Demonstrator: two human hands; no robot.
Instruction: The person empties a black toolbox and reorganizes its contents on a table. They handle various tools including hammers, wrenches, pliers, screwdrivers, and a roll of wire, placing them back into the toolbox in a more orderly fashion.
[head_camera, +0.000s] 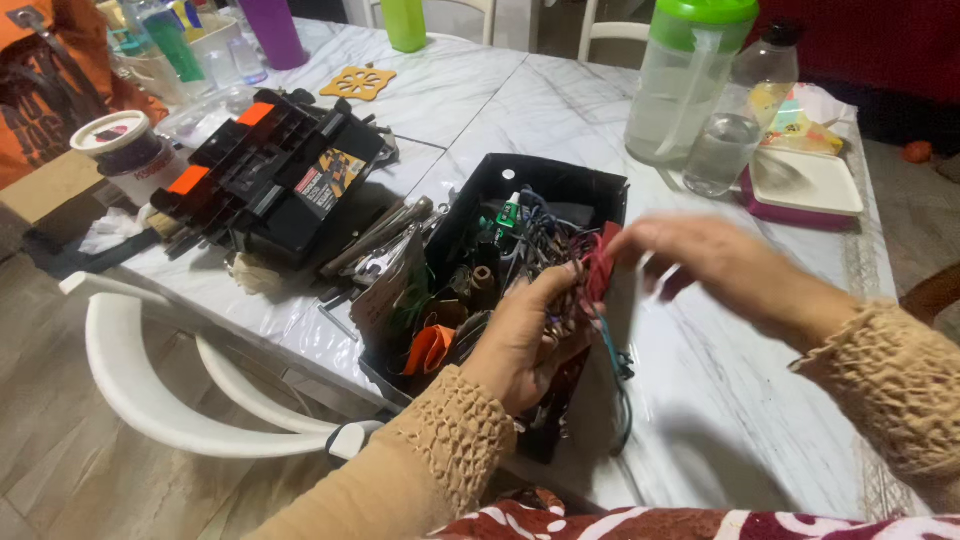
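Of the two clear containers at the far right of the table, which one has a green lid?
The large clear pitcher has the green lid. The smaller bottle beside it, on its right, has a dark cap.

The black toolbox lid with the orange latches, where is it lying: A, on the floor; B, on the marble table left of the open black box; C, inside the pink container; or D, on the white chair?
B: the black toolbox lid lies flat on the marble table, left of the open black box that both hands are working over.
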